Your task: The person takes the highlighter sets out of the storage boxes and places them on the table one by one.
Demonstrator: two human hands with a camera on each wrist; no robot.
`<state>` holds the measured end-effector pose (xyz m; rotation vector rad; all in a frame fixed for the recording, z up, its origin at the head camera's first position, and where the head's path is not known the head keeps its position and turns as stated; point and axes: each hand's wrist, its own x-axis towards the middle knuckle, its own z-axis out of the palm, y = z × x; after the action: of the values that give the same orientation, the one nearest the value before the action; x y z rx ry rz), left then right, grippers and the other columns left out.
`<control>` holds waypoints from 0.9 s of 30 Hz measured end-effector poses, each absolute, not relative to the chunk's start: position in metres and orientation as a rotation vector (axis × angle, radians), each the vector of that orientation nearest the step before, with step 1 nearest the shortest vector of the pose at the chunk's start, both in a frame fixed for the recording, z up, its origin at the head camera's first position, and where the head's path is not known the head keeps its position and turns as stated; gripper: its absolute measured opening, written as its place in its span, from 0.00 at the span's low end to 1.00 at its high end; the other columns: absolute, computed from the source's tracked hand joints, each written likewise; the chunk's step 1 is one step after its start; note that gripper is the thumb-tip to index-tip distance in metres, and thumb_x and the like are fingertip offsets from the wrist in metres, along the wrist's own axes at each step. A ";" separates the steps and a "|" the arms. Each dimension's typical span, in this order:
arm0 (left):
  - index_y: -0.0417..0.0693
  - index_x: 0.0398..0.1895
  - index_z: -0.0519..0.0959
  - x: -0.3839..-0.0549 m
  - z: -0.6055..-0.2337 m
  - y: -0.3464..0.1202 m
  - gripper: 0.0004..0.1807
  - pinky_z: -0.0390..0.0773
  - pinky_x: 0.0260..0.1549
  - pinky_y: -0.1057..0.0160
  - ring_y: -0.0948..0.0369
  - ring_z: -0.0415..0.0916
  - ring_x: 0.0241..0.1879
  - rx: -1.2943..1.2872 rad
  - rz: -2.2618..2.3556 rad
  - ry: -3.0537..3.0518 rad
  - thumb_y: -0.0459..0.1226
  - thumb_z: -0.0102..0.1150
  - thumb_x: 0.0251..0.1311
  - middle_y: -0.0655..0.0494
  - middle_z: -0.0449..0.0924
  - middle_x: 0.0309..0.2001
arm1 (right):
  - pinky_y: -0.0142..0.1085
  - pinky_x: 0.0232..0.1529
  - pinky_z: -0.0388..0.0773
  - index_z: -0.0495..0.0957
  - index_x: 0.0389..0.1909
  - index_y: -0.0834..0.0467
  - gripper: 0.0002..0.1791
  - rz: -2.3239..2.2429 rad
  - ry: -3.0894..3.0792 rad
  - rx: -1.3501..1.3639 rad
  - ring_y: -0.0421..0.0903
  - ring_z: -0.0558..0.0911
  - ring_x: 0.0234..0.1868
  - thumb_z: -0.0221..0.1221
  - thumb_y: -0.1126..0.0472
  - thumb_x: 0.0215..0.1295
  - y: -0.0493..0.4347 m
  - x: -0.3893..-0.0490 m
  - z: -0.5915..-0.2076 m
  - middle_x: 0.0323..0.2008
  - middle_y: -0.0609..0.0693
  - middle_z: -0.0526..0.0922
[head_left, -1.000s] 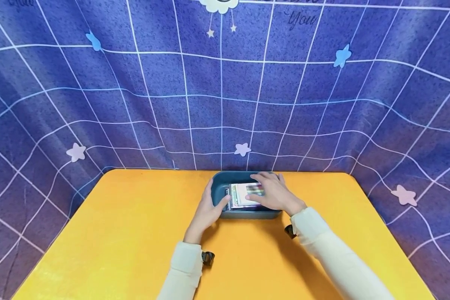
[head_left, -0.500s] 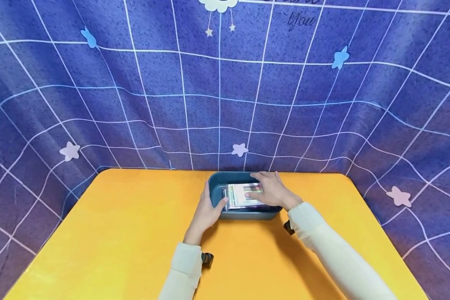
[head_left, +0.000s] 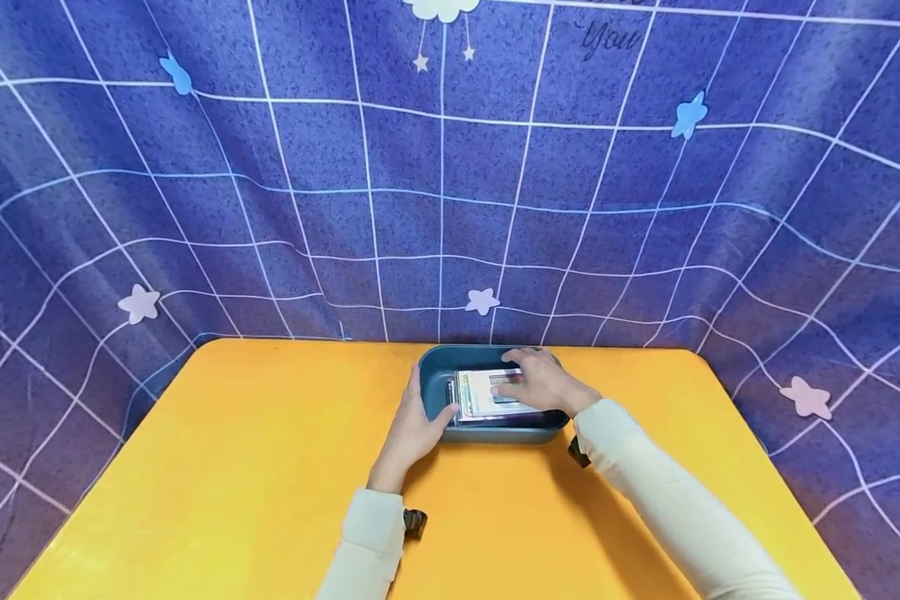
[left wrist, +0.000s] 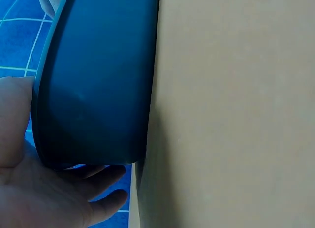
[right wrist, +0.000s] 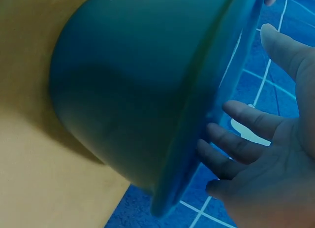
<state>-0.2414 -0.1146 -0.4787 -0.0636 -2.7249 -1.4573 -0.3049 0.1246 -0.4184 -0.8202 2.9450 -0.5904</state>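
In the head view a dark teal plastic tub (head_left: pixel 437 373) stands near the far edge of the table. Inside it lies a stack of flat white rectangular pieces with shiny, clear-looking edges (head_left: pixel 480 402); their exact kind does not show. My left hand (head_left: pixel 412 427) grips the tub's left end, thumb over the rim and fingers along the outside. Over the tub's right part is my right hand (head_left: pixel 543 383), its thumb and fingers spread above the stack and hiding its right end. The right wrist view shows these fingers (right wrist: pixel 241 139) apart beside the tub's rim (right wrist: pixel 170 188).
The yellow tabletop (head_left: pixel 270 467) extends to both sides and in front of the tub. Directly behind its far edge hangs a blue curtain (head_left: pixel 330 208) with white grid lines and stars. A small dark device (head_left: pixel 415 523) sits at the left cuff.
My head view shifts slightly. The left hand keeps its place on the tub's end, and the right hand stays over the stack with only a small shift of its fingers.
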 end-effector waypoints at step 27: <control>0.49 0.83 0.34 -0.240 -0.477 -0.116 0.56 0.56 0.75 0.37 0.41 0.49 0.80 -0.033 -1.496 -2.746 0.52 0.62 0.66 0.42 0.42 0.82 | 0.54 0.69 0.71 0.72 0.66 0.66 0.39 -0.543 2.853 -0.690 0.62 0.75 0.66 0.62 0.40 0.66 0.121 -0.314 -0.425 0.63 0.66 0.77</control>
<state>-0.2400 -0.1155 -0.4774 -0.0332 -2.7464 -1.4959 -0.3136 0.1213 -0.4248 -0.6904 2.8526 -0.5433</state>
